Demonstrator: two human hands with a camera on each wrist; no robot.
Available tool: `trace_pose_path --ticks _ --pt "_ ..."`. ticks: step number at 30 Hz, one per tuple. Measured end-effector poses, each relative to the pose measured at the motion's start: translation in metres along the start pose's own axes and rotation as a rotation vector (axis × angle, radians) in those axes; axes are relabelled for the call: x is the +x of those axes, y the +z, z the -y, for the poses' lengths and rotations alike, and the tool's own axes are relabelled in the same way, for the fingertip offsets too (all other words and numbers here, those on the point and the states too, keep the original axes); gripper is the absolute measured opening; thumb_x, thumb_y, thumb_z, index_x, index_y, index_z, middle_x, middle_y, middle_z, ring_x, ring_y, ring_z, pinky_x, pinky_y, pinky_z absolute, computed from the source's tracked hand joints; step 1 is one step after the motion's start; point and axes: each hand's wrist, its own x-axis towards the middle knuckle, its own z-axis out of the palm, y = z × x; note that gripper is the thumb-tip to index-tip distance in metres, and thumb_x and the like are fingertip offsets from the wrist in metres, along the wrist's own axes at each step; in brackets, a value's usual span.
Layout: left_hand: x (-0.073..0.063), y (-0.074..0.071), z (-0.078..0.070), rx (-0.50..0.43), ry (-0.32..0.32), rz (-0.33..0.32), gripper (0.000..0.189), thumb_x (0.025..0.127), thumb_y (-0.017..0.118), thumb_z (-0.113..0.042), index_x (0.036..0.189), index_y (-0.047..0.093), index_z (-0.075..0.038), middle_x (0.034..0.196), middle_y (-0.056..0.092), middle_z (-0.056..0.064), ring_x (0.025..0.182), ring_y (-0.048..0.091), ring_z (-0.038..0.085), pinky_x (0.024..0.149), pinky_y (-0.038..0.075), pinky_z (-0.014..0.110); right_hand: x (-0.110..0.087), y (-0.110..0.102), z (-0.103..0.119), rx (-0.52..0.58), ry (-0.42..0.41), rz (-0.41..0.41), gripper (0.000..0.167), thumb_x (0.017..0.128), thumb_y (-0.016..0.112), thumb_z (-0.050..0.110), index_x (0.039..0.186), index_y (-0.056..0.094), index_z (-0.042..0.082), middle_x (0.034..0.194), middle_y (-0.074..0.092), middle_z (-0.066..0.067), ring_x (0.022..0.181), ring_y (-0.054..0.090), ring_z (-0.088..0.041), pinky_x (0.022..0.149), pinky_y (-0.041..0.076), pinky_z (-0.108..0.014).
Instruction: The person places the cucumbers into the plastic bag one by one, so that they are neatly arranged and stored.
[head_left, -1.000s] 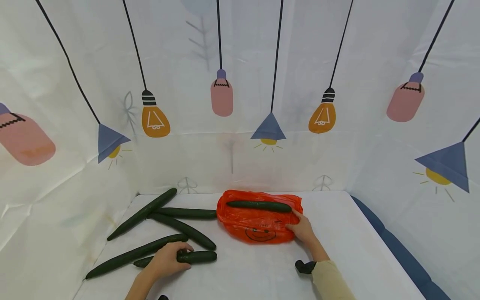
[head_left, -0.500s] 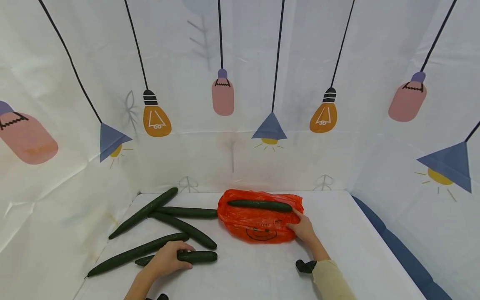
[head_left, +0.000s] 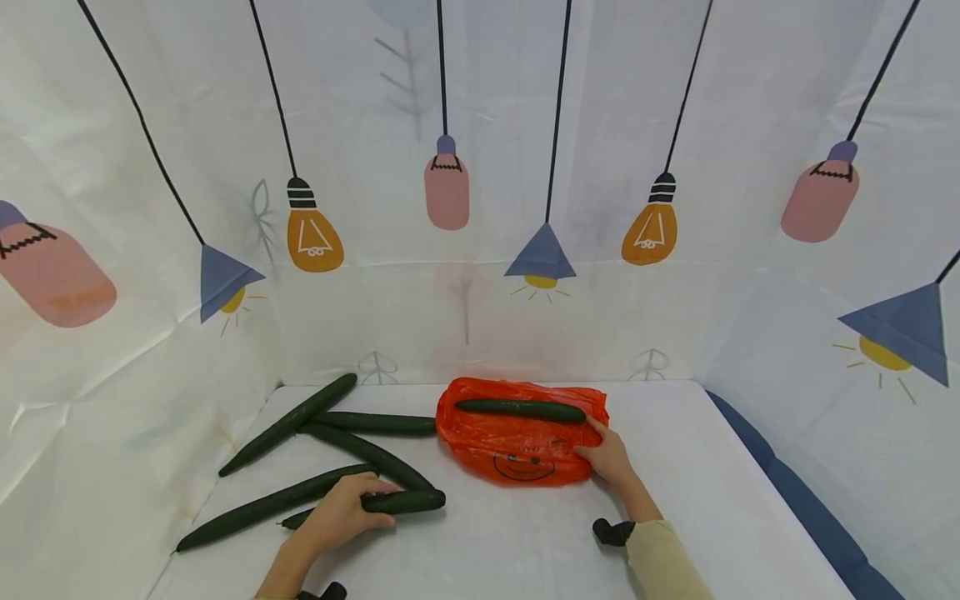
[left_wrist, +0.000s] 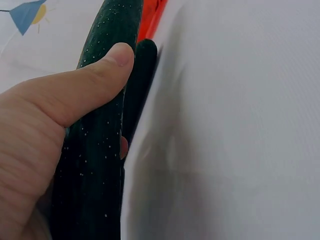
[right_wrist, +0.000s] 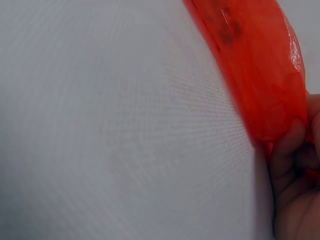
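Note:
My left hand (head_left: 339, 515) grips a dark green cucumber (head_left: 411, 502) around its middle, its front end pointing right. In the left wrist view the thumb lies across the cucumber (left_wrist: 90, 170), and a fingertip shows at its far side. A red plastic bag (head_left: 480, 454) with a printed smiley face lies at the back middle, its mouth spread. Inside the opening rests one cucumber (head_left: 521, 409). My right hand (head_left: 609, 458) holds the right edge of the bag; in the right wrist view its fingers are curled at the red plastic (right_wrist: 270, 85).
Several more cucumbers lie left of the bag: one long cucumber (head_left: 262, 510) beside the left hand, one slanting cucumber (head_left: 292, 422) at the back, and two crossing between. The white table (head_left: 510, 542) meets a printed fabric wall (head_left: 480, 325).
My left hand has lifted its cucumber slightly and shifted it a little to the right and away from me. The right hand and the bag stay as they were.

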Motion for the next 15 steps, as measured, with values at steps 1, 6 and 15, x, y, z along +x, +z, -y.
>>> trace_pose_path --ticks 1,6,15 --pt "0.002 0.0 -0.002 -0.004 0.006 0.0 0.042 0.074 0.082 -0.041 0.113 0.072 -0.029 0.092 0.061 -0.019 0.078 0.051 0.005 0.069 0.045 0.026 0.0 0.0 0.0 0.005 0.005 0.001 0.071 0.088 0.07 0.008 0.148 0.035 -0.002 0.147 0.031 -0.033 0.137 0.021 -0.049 0.107 0.021 -0.06" --pt "0.012 0.001 -0.013 0.029 0.003 0.003 0.042 0.074 0.083 -0.04 0.114 0.073 -0.029 0.087 0.058 -0.018 0.077 0.05 0.007 0.067 0.044 0.026 0.0 0.0 0.001 0.012 0.016 0.007 0.071 0.089 0.069 0.009 0.149 0.034 -0.002 0.148 0.029 -0.032 0.138 0.02 -0.049 0.108 0.021 -0.06" --pt "0.037 0.002 -0.026 0.06 0.062 0.015 0.04 0.076 0.082 -0.04 0.113 0.074 -0.028 0.093 0.06 -0.019 0.081 0.054 0.005 0.071 0.048 0.028 -0.001 0.0 0.003 0.014 0.011 0.006 0.071 0.088 0.07 0.008 0.148 0.034 -0.002 0.147 0.029 -0.033 0.137 0.02 -0.049 0.107 0.02 -0.061"
